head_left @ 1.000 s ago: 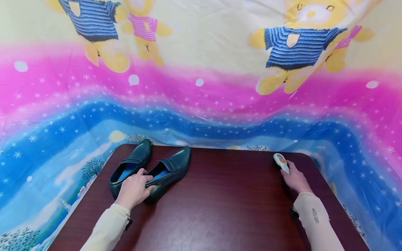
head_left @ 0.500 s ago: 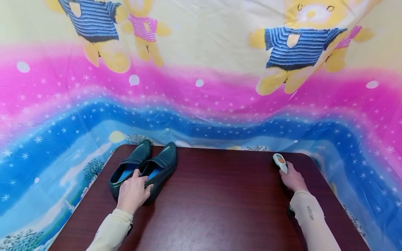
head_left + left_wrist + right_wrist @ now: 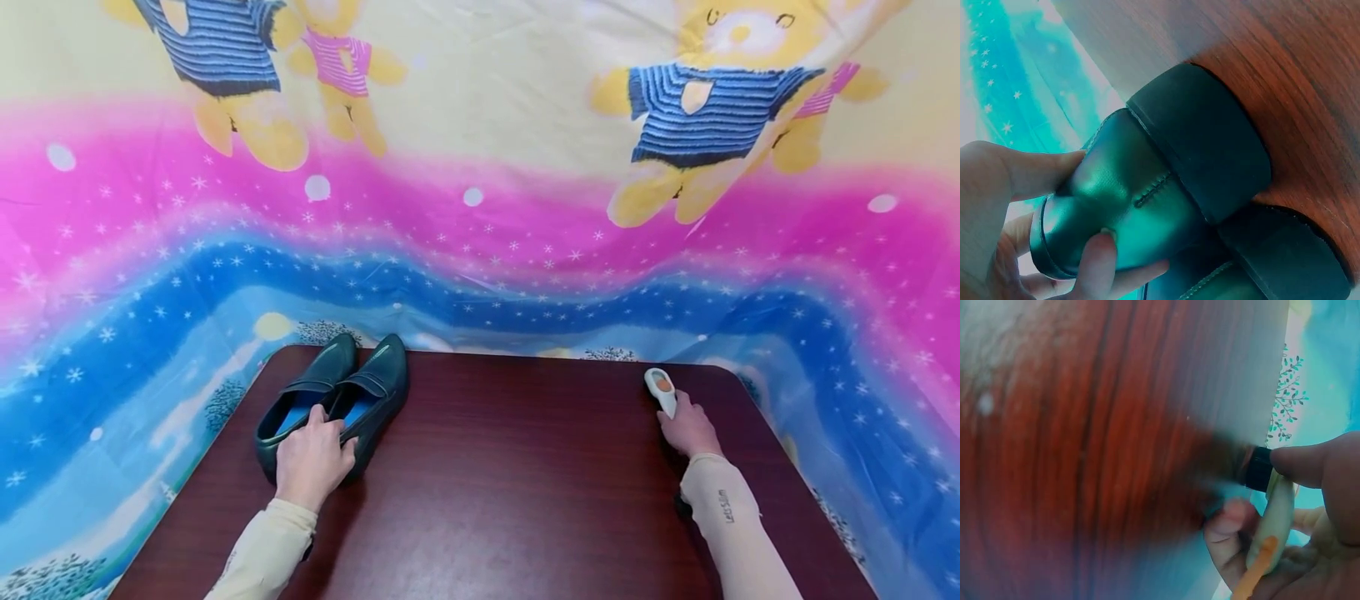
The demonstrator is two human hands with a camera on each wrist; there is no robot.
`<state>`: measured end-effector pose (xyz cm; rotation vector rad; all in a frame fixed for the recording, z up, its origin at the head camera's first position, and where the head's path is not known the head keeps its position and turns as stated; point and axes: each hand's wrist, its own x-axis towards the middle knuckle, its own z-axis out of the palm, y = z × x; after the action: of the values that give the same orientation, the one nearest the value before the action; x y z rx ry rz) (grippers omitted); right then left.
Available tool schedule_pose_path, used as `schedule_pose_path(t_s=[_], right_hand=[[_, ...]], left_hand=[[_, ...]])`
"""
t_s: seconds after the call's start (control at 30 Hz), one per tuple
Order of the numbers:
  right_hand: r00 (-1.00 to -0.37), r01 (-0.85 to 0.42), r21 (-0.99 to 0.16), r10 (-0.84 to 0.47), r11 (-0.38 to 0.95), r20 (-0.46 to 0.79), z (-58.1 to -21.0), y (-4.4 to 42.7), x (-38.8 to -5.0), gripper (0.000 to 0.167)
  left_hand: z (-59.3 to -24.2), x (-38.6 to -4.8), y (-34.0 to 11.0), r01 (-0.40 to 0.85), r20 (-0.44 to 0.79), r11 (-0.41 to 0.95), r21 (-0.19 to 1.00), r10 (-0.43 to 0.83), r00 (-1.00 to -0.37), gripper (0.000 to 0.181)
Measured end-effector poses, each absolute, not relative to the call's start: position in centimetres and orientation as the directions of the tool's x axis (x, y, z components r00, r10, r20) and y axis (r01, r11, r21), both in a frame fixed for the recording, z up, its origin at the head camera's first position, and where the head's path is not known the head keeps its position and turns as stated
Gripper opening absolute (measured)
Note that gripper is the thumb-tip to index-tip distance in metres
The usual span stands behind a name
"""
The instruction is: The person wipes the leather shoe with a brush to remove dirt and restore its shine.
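Observation:
Two dark green loafers with blue insoles stand side by side at the far left of the table in the head view. My left hand [image 3: 311,462] grips the heel end of the right-hand loafer [image 3: 382,387]. The left wrist view shows thumb and fingers round the back of that shoe, beside the other heel [image 3: 1291,250]. The left-hand loafer [image 3: 326,371] touches it or nearly so. Far to the right, my right hand [image 3: 692,425] holds a small white tool [image 3: 662,388] with a rounded end and an orange part. A black end piece [image 3: 1260,469] shows; its kind is unclear.
The dark reddish-brown table [image 3: 510,467] has rounded far corners. A printed cloth [image 3: 480,200] with bears and snowflakes hangs behind it and along both sides. Both shoe toes reach the table's far edge.
The right-hand loafer has moved left and turned straighter, in my left hand, up against the other shoe. My right hand with the white tool has shifted slightly left.

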<state>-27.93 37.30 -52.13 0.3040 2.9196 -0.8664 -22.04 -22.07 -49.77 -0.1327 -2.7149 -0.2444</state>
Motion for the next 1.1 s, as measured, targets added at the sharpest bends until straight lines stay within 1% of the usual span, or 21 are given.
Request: schedule_pose_path(t_s=[0.23, 0.63, 0.87, 1.1], right_hand=[[-0.977, 0.215, -0.481, 0.189, 0.850, -0.102, -51.9, 37.1, -28.0, 0.071], [-0.978, 0.207, -0.478, 0.185, 0.854, -0.094, -52.0, 37.3, -27.4, 0.076], [-0.981, 0.195, -0.468, 0.175, 0.862, -0.087, -52.1, 37.5, -27.3, 0.078], [-0.985, 0.175, -0.444, 0.158, 0.879, -0.075, -51.8, 37.6, -27.1, 0.079]], left_hand=[[-49.7, -22.1, -22.1, 0.103, 0.408, 0.985, 0.141, 0.037, -0.912, 0.028], [-49.7, -22.2, -22.9, 0.114, 0.400, 0.984, 0.134, 0.052, -0.915, 0.035], [-49.5, -22.2, -23.0, 0.131, 0.441, 0.987, 0.098, 0.075, -0.894, 0.035], [-49.5, -22.0, -23.4, 0.155, 0.467, 0.986, 0.056, 0.111, -0.877, 0.044]])
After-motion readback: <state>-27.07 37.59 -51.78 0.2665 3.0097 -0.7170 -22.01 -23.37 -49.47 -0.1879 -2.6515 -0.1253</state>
